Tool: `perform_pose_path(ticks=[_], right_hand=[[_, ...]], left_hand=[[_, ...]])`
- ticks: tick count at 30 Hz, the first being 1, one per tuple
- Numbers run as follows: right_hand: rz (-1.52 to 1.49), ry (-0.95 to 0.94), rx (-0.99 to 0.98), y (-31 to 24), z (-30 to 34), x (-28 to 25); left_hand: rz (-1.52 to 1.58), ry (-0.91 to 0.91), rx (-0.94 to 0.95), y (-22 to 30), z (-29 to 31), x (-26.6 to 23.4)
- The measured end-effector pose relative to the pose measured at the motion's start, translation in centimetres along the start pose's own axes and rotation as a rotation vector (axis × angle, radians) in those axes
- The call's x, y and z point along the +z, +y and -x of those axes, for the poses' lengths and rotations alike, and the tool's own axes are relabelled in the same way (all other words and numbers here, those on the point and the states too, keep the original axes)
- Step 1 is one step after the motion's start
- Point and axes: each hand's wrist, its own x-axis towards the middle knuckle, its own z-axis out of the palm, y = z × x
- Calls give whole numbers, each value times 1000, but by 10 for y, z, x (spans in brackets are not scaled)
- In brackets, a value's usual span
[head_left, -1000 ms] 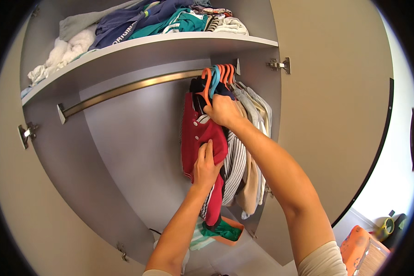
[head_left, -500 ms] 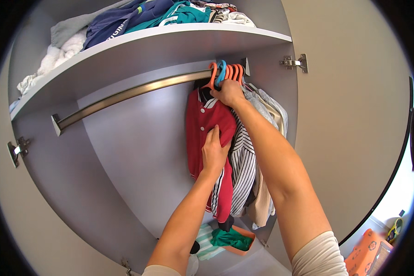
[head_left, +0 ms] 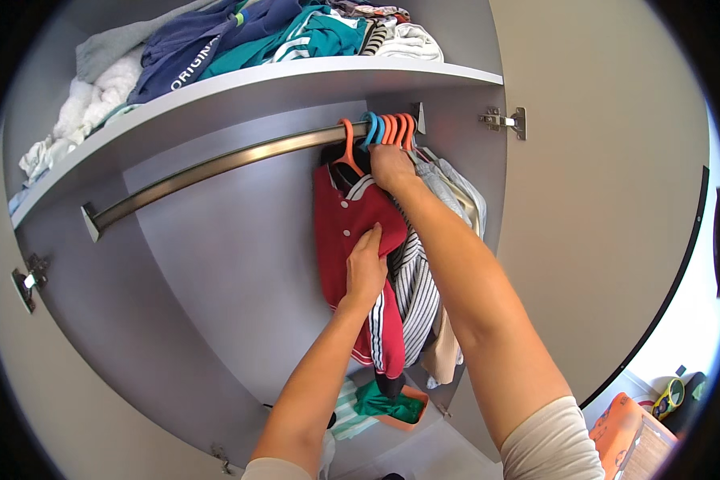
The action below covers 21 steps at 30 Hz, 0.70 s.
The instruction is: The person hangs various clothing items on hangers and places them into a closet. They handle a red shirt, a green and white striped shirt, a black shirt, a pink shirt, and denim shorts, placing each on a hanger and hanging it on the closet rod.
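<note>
A red varsity jacket (head_left: 340, 232) with striped trim and white buttons hangs from an orange hanger (head_left: 349, 148) on a bronze rail (head_left: 232, 162). My left hand (head_left: 366, 268) grips the jacket's front beside the sleeve, fingers close together on the cloth. Just below the rail, my right hand (head_left: 392, 166) is curled in among the hangers behind the jacket's collar; its fingertips are hidden. Blue hangers (head_left: 372, 126) and several more orange hangers crowd the rail above it. Behind the jacket hang a black-and-white striped garment (head_left: 414, 296) and pale grey clothes (head_left: 448, 184).
Folded clothes, among them a navy garment (head_left: 208, 48) and a teal one (head_left: 304, 40), lie on the shelf (head_left: 256, 80) above. Below stands an orange box (head_left: 412, 412) with green cloth (head_left: 384, 400). The cabinet door (head_left: 608, 200) stands open at right.
The orange hanger with the red jacket has slid left, apart from the other hangers. My right hand has dropped slightly from the hooks. My left hand stays on the jacket.
</note>
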Motion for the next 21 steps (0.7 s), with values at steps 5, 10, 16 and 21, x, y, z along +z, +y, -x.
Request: perform_pose_path(ticks=[5, 10, 16, 21], right_hand=[[-62, 21, -25, 17, 1, 4], [-148, 33, -383, 8, 59, -9], [-162, -47, -173, -2, 61, -28], [-374, 41, -343, 39, 116, -63]], left_hand=[[7, -127, -31, 10, 5, -6], [-40, -196, -32, 4, 16, -16], [84, -313, -39, 33, 15, -14], [204, -429, -225, 82, 102, -22]])
